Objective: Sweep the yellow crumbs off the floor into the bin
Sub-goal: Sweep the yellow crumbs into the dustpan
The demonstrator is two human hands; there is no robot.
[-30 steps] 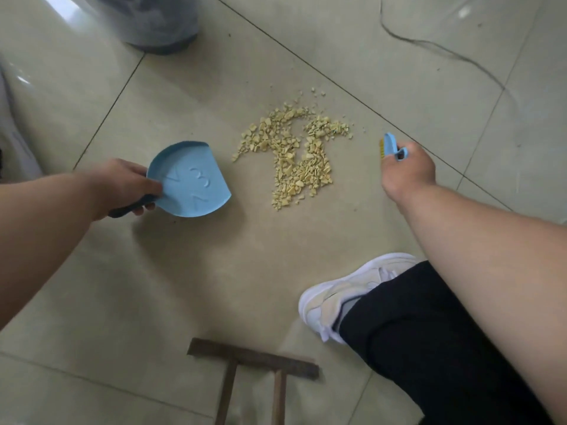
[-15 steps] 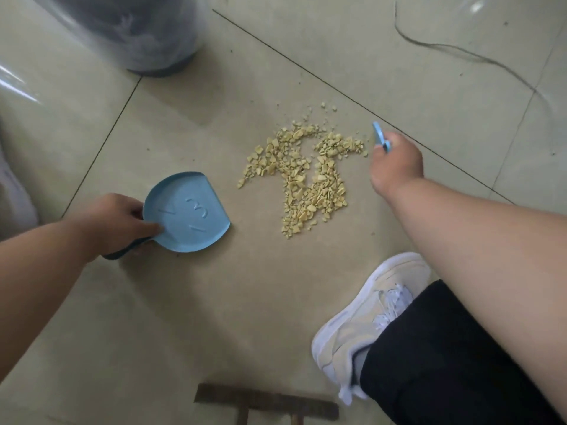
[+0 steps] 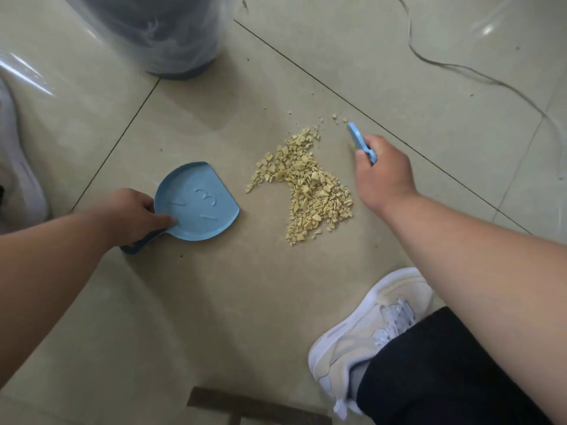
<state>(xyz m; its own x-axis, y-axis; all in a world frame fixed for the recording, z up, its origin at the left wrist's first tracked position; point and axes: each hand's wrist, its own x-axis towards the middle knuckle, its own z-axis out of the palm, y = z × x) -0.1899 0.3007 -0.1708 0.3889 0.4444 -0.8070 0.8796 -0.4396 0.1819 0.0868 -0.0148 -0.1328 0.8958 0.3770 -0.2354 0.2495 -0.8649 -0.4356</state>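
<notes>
Two hands were on my feed, each curled round a blue tool. Left hand (image 3: pixel 132 216): fingers wrapped about the handle of the blue dustpan (image 3: pixel 199 204), thumb laid on the pan's near inner edge; the pan sat flat on the tiled floor (image 3: pixel 214 317), its straight open lip turned toward the crumbs, raised marks showing on its bed, nothing in it. Right hand (image 3: pixel 382 176): fingers closed tight around the handle of a small blue brush (image 3: pixel 357 139), whose head stuck out beyond the knuckles toward the far side of the heap; I could not tell whether its bristles met the floor, since they were hidden. Yellow crumbs (image 3: pixel 310 188): one loose heap on the floor between dustpan and right hand, apart from the pan's lip, with a few strays scattered just beyond the heap near the brush head. Bin (image 3: pixel 162 35): dark, lined with a clear plastic bag, standing on the floor at the top of the view, well beyond the dustpan. One pale sneaker (image 3: pixel 368 329) with a black trouser leg (image 3: pixel 445 378) lay under the right forearm. One second white shoe (image 3: pixel 18 167) showed at the left edge. One thin cable (image 3: pixel 454 65) trailed across the tiles at upper right. One brown wooden piece (image 3: pixel 254 409) showed at the bottom edge, cut off by the frame.
</notes>
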